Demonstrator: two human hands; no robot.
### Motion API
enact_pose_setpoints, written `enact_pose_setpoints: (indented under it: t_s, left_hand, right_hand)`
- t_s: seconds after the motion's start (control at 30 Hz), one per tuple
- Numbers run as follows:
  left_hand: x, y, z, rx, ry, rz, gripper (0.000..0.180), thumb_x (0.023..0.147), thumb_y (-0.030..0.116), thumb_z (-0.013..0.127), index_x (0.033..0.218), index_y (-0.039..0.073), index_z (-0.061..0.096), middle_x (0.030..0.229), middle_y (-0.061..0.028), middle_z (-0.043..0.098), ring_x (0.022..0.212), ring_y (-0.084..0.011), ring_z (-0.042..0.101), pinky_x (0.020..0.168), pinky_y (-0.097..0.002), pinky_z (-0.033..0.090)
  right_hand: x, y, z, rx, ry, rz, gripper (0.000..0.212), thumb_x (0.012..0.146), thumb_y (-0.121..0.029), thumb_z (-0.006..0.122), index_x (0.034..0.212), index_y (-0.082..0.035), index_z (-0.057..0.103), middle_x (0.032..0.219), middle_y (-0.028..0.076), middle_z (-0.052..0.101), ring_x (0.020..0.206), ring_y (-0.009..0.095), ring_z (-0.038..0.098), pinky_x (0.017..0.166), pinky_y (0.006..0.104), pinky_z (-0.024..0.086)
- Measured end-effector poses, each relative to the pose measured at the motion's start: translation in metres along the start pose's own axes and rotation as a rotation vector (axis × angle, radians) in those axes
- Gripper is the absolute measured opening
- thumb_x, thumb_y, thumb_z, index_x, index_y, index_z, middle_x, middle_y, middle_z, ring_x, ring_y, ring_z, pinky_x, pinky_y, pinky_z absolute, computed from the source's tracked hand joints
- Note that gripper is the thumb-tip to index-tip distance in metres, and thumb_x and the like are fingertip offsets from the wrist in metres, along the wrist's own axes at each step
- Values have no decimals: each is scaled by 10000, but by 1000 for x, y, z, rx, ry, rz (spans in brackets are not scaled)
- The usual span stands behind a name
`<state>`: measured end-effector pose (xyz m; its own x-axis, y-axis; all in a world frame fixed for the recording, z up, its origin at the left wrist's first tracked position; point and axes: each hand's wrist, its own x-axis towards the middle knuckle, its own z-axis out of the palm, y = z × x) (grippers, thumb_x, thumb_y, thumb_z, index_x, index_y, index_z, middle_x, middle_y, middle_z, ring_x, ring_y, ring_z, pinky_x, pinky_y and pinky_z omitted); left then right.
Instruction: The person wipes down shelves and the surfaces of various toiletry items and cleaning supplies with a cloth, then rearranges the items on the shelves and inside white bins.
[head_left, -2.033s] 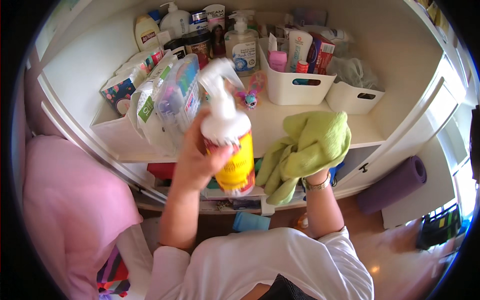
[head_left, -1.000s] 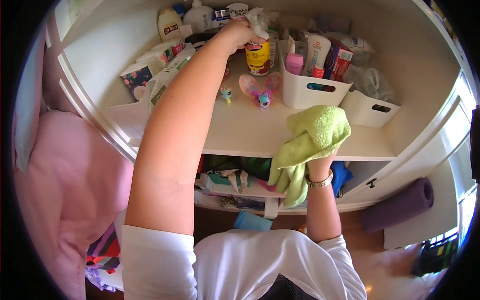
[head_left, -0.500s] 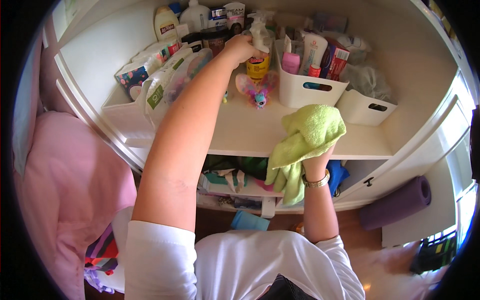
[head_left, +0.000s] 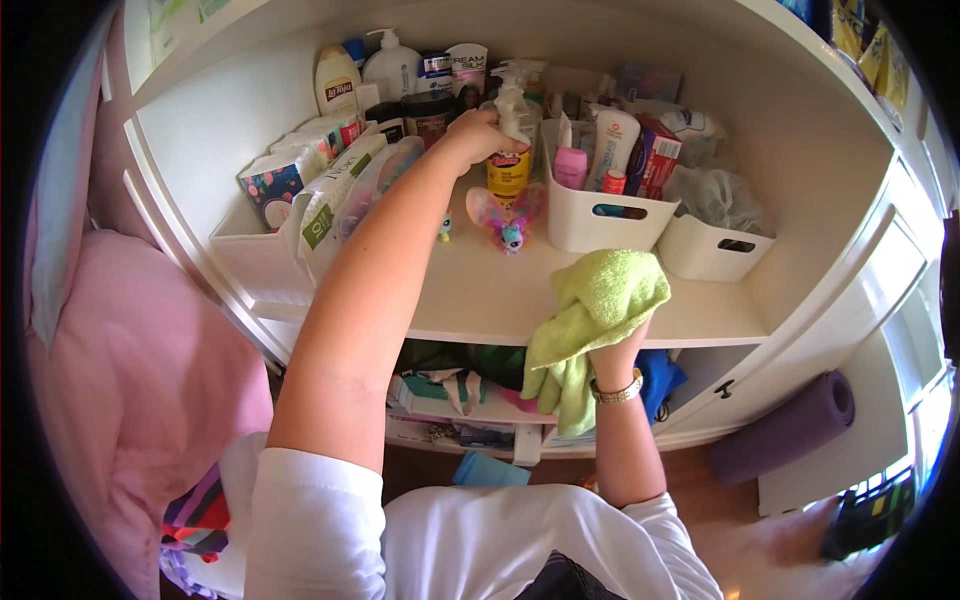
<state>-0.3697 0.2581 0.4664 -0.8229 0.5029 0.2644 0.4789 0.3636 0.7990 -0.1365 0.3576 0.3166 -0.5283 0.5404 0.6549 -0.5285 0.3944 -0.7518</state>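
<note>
My left hand [head_left: 474, 138] reaches to the back of the shelf, its fingers closed round the upper part of a bottle with a yellow label [head_left: 508, 180] and a pale top. The bottle stands upright, and my hand hides part of it. Just in front sits a small toy figure with pink wings [head_left: 512, 236]. Near the shelf's front edge, my right hand [head_left: 622, 352] grips a light green cloth [head_left: 608, 292]. The cloth covers most of the fingers and hangs down past the edge. A metal-band watch [head_left: 618, 388] is on my right wrist.
White bins [head_left: 600, 232] of toiletries stand right of the bottle, another [head_left: 722, 260] holding clear plastic bags. Packs of wipes and tissues [head_left: 335, 195] fill the left side. Below are a lower shelf [head_left: 470, 405], a purple rolled mat [head_left: 785, 428] and pink fabric [head_left: 150, 350].
The view has tilted up a little, so the shelf and its contents sit lower in the picture. My left hand keeps its hold on the bottle; the cloth stays in my right hand.
</note>
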Motion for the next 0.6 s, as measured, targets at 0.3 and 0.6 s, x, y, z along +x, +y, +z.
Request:
enact_pose_setpoints:
  t_s: [0.3, 0.6]
  left_hand:
    - [2, -6, 2, 13, 109, -12, 720, 620, 233, 806, 1210, -35, 492, 1167, -176, 544, 1089, -245, 521, 903, -344, 417]
    - [-173, 22, 11, -743, 149, 208, 652, 771, 445, 655, 1245, 59, 429, 1266, -116, 458, 1187, -261, 414, 1033, -377, 253]
  right_hand:
    - [5, 2, 5, -29, 36, -130, 543, 665, -78, 752, 1128, -2, 479, 1066, 118, 557, 969, 221, 558, 841, 347, 452]
    - [-19, 10, -64, -124, 188, -120, 344, 740, -90, 631, 1059, -20, 522, 981, 124, 577, 883, 266, 564, 818, 387, 445]
